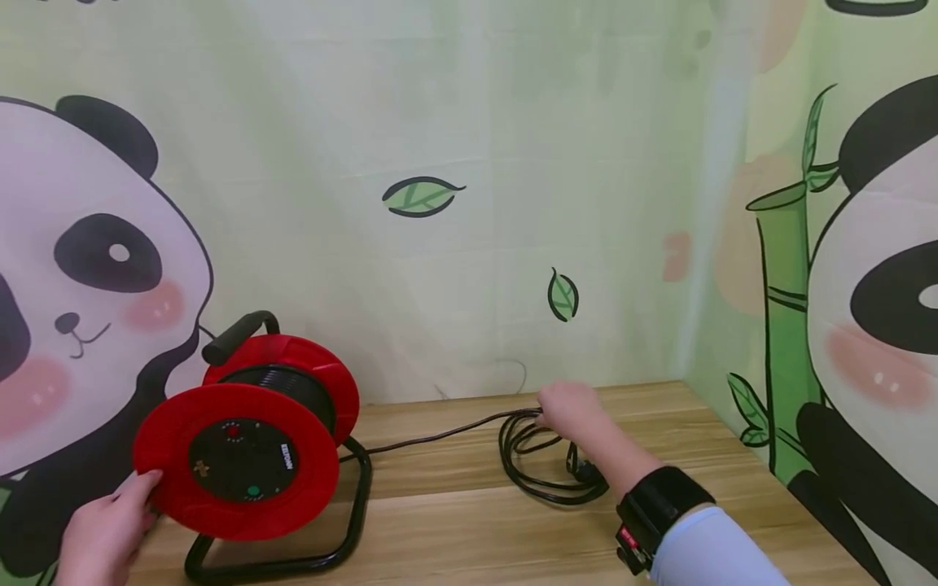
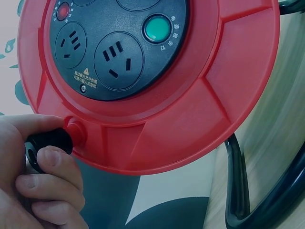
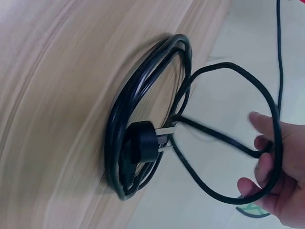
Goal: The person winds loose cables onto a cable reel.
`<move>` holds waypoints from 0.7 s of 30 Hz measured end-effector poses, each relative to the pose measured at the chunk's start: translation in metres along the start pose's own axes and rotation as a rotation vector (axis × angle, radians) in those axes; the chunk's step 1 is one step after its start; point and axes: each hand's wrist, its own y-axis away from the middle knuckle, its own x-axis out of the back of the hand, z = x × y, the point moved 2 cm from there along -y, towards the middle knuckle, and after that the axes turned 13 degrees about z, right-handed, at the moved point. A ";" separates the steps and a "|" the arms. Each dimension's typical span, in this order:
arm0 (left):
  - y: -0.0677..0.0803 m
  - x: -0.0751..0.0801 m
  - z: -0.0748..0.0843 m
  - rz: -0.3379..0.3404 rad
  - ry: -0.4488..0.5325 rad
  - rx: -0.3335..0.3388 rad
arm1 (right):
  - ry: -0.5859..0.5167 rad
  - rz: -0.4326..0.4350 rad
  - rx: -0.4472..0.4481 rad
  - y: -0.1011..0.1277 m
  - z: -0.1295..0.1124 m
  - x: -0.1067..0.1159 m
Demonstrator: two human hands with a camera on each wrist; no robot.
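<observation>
A red cable reel with black cord wound on its drum stands at the left on a black tube frame. My left hand is at the reel's lower left rim. In the left wrist view its fingers curl round a black crank knob on the red disc. My right hand holds a stretch of the black power cord, with a loose loop hanging around its fingers. Below it the rest of the cord lies in a coil on the table. A three-pin plug sits inside that coil.
The wooden table meets a panda-printed cloth at the back and right. Between reel and right hand, the cord runs across the table. A black carrying handle tops the reel.
</observation>
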 end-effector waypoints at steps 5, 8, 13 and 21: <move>0.000 0.000 0.000 0.007 0.004 -0.022 | -0.001 0.053 -0.066 0.002 0.014 0.002; -0.002 0.001 -0.001 0.006 0.003 -0.019 | 0.013 0.104 -0.056 0.004 0.022 0.003; -0.005 0.002 -0.002 -0.007 0.014 -0.009 | 0.028 0.131 -0.048 0.009 0.034 0.004; -0.006 0.001 -0.003 -0.019 0.014 -0.012 | 0.125 0.191 -0.017 0.018 0.039 -0.003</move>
